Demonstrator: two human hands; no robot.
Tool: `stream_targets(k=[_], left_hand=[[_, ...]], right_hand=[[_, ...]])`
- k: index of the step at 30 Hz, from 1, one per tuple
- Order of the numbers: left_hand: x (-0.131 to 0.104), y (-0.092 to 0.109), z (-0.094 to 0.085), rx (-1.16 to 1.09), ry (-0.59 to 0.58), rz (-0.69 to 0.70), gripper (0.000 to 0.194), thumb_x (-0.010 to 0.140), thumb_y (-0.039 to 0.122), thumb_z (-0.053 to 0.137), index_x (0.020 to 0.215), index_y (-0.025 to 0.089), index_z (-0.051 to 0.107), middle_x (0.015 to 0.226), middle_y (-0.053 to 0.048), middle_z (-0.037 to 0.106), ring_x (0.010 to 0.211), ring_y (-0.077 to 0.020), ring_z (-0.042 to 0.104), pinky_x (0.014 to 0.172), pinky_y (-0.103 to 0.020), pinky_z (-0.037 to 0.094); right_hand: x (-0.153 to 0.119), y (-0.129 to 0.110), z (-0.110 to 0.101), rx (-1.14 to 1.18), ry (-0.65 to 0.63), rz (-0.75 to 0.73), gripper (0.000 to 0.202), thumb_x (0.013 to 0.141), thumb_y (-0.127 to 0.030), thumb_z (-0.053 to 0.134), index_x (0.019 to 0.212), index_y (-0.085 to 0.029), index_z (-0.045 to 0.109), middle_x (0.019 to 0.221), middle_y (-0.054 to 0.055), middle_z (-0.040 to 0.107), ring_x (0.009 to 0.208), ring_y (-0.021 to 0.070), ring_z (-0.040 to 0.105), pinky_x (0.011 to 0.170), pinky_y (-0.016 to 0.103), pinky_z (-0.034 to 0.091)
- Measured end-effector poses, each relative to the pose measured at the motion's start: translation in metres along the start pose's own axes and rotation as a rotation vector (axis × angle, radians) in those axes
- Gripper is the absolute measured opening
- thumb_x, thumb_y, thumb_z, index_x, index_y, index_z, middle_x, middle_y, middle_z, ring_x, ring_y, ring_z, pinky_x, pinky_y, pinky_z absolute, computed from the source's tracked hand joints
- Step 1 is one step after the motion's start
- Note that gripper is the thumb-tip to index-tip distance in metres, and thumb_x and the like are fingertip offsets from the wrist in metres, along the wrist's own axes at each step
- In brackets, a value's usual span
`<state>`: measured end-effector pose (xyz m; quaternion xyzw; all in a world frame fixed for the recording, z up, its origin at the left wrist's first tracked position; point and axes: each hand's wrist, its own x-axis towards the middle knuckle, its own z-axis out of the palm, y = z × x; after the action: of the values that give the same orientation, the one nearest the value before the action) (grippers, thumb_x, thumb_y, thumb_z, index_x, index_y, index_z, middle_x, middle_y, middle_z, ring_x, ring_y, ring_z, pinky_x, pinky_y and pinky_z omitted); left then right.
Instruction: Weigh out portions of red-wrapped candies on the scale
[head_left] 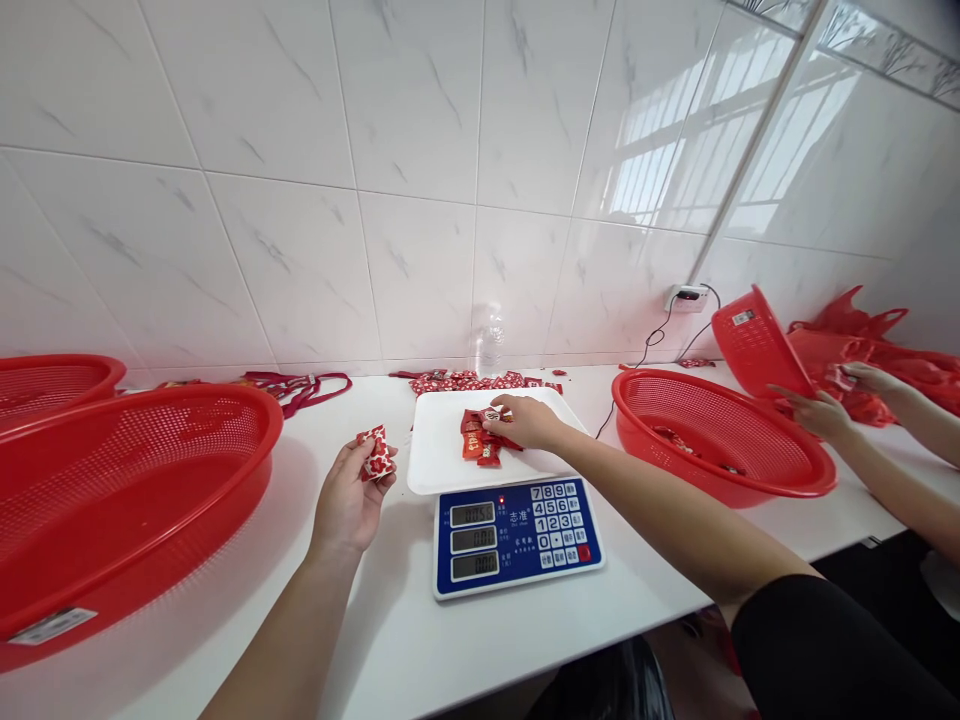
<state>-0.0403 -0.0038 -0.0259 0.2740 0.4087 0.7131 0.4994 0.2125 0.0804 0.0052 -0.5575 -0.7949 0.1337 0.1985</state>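
Note:
My left hand (351,495) is closed round a small red-and-white flower-patterned pouch (377,452), held upright left of the scale. My right hand (529,422) reaches over the white pan (435,465) of the digital scale. Its thumb and fingers close on a red wrapped candy (491,415) at the top of a small pile. Other red and orange wrapped candies (472,445) lie on the pan beneath those fingertips. On the blue scale panel (517,535), the top display is lit with digits, and the two lower ones appear to read 0.00.
Large red plastic baskets (247,430) stand at the left. Another red basket (750,480) at the right holds a few packets. A co-worker's hands (821,412) hold a tilted red basin (757,340). Patterned pouches (465,381) and a clear bottle (490,345) line the wall; a cable (649,345) hangs there.

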Motion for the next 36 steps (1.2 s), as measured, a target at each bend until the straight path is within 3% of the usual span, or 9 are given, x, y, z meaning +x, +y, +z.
stream_targets(k=[4, 8, 12, 16, 22, 29, 36], left_hand=[[0.000, 0.001, 0.000, 0.001, 0.005, 0.004, 0.008, 0.078, 0.020, 0.064, 0.083, 0.018, 0.058, 0.071, -0.002, 0.065, 0.054, -0.0095, 0.058, 0.048, -0.017, 0.049], [0.001, -0.001, -0.001, 0.002, -0.008, 0.009, 0.008, 0.079, 0.020, 0.064, 0.084, 0.017, 0.058, 0.072, -0.002, 0.065, 0.055, -0.0098, 0.058, 0.048, -0.018, 0.049], [0.001, -0.001, -0.001, 0.000, -0.010, 0.011, 0.008, 0.079, 0.020, 0.064, 0.084, 0.017, 0.058, 0.071, -0.002, 0.065, 0.055, -0.0099, 0.058, 0.048, -0.018, 0.048], [0.000, 0.000, 0.000, -0.005, -0.002, 0.006, 0.007, 0.079, 0.020, 0.063, 0.083, 0.018, 0.058, 0.070, -0.002, 0.066, 0.054, -0.0097, 0.058, 0.048, -0.018, 0.048], [-0.002, 0.002, 0.001, 0.006, 0.001, -0.001, 0.007, 0.078, 0.020, 0.064, 0.081, 0.017, 0.058, 0.070, -0.002, 0.066, 0.054, -0.0096, 0.058, 0.048, -0.018, 0.049], [0.000, 0.001, 0.000, 0.008, -0.005, -0.002, 0.008, 0.078, 0.020, 0.064, 0.083, 0.017, 0.059, 0.071, -0.002, 0.065, 0.054, -0.0098, 0.058, 0.047, -0.018, 0.049], [0.000, -0.001, 0.000, 0.008, -0.017, 0.018, 0.008, 0.078, 0.021, 0.064, 0.084, 0.018, 0.059, 0.071, -0.002, 0.066, 0.054, -0.0098, 0.058, 0.047, -0.018, 0.048]], right_hand=[[0.005, -0.008, 0.003, 0.032, 0.017, -0.013, 0.038, 0.077, -0.044, 0.067, 0.111, -0.025, 0.064, 0.100, 0.004, 0.069, 0.094, 0.0256, 0.062, 0.080, 0.035, 0.045], [0.010, -0.007, 0.004, 0.141, 0.056, -0.021, 0.026, 0.082, -0.034, 0.062, 0.107, -0.027, 0.063, 0.098, -0.001, 0.069, 0.090, 0.0179, 0.063, 0.074, 0.027, 0.047], [0.022, 0.009, 0.001, 0.223, 0.130, 0.042, 0.029, 0.088, -0.029, 0.055, 0.116, -0.025, 0.058, 0.100, -0.001, 0.069, 0.087, 0.0138, 0.064, 0.072, 0.024, 0.049], [0.032, 0.035, -0.003, 0.216, 0.192, 0.141, 0.027, 0.090, -0.023, 0.052, 0.117, -0.022, 0.058, 0.104, 0.004, 0.068, 0.092, 0.0169, 0.064, 0.079, 0.030, 0.050], [0.032, 0.052, 0.000, 0.185, 0.078, 0.154, 0.028, 0.093, -0.035, 0.057, 0.111, -0.013, 0.060, 0.108, 0.007, 0.063, 0.093, 0.0182, 0.063, 0.083, 0.039, 0.052], [0.012, 0.041, -0.010, 0.168, 0.031, 0.053, 0.032, 0.093, -0.040, 0.051, 0.117, -0.023, 0.064, 0.124, 0.005, 0.062, 0.115, 0.0219, 0.056, 0.096, 0.035, 0.045], [-0.022, 0.023, -0.013, 0.150, -0.112, -0.064, 0.059, 0.085, -0.052, 0.059, 0.137, -0.026, 0.049, 0.141, 0.007, 0.049, 0.126, 0.0268, 0.048, 0.103, 0.041, 0.041]])
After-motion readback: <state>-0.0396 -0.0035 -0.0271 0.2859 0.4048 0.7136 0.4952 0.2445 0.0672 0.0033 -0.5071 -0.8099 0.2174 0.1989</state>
